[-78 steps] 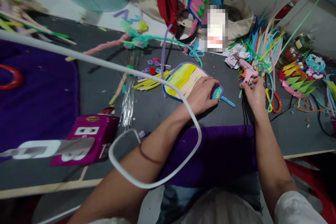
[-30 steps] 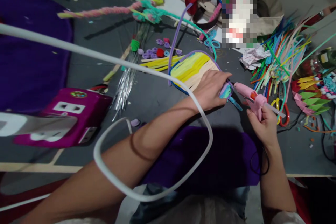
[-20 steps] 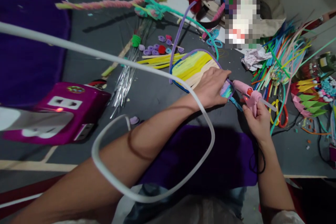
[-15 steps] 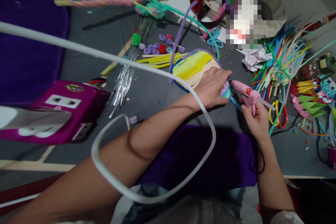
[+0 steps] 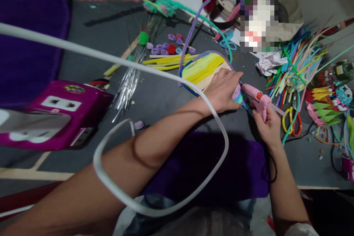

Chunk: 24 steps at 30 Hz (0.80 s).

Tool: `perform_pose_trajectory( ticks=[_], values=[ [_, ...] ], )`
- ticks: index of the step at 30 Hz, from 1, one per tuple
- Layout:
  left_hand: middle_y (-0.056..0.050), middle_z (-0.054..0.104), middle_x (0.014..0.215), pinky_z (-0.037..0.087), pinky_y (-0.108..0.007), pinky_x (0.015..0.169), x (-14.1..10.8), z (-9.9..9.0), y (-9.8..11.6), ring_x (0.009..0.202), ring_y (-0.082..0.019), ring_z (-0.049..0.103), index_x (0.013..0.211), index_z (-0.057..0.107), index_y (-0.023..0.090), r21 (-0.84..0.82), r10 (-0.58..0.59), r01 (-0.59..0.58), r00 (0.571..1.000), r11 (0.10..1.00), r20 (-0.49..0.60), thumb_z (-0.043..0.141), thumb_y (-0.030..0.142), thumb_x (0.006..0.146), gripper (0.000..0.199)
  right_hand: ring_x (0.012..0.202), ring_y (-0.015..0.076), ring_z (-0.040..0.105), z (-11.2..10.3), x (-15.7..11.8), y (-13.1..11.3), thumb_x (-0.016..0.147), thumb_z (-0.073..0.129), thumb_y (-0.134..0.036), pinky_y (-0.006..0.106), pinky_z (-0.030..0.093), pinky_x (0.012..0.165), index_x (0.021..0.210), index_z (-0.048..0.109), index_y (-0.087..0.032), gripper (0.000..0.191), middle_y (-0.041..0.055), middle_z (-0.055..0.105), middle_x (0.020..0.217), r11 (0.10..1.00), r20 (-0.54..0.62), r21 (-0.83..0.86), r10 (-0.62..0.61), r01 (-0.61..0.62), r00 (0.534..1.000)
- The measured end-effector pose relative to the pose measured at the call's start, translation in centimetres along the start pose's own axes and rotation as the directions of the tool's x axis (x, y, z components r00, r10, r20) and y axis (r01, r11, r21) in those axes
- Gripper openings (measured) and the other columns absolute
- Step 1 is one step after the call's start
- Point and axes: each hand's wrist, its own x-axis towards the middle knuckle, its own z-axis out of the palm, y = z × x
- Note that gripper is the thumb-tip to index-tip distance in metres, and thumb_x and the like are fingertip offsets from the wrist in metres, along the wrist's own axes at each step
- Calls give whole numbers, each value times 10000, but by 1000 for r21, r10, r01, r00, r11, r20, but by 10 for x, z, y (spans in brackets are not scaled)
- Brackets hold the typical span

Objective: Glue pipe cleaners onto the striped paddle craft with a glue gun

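Pink plastic shows in the right hand [image 5: 267, 123], whose fingers close round the handle of a glue gun [image 5: 253, 92]; whether the nozzle touches the striped piece [image 5: 203, 69] beside it is hard to make out. Flat on the worktop [image 5: 166, 96], that piece is partly hidden by the left hand [image 5: 222, 90], laid across its narrower end; I cannot tell whether those fingertips grip its edge. Yellow strips [image 5: 166, 62] lie just left of it. Nearer the camera, a white tube [image 5: 116, 59] loops over the left forearm, cut off at the frame's left, as is a magenta socket box [image 5: 83, 118]. Rightward, the scissors [image 5: 300, 122] show red and yellow handles. Pixelated blocks mask something before the beige bag [image 5: 291, 25].
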Motion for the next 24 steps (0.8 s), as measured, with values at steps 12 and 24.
perform_pose_trajectory(
  ticks=[12, 24],
  values=[
    [-204, 514, 1518, 350, -548, 1161, 1, 0, -1, 1374, -414, 405, 1541, 411, 108, 10, 1, -1, 1000, 1000, 7, 770, 327, 736, 908, 1098, 257, 739, 5, 6, 6, 973, 632, -331, 444, 607, 986, 1305, 681, -222, 352, 108, 764, 1240, 999, 37, 3, -48, 47, 998],
    [-201, 505, 1519, 347, -555, 1157, 0, 0, -2, 1380, -416, 403, 1542, 397, 115, 11, 8, -8, 1000, 1000, 4, 762, 335, 745, 904, 1140, 290, 726, 7, 7, 3, 965, 632, -362, 481, 595, 1004, 1292, 682, -196, 369, 145, 755, 1246, 995, 11, -54, -82, 83, 997]
  ],
)
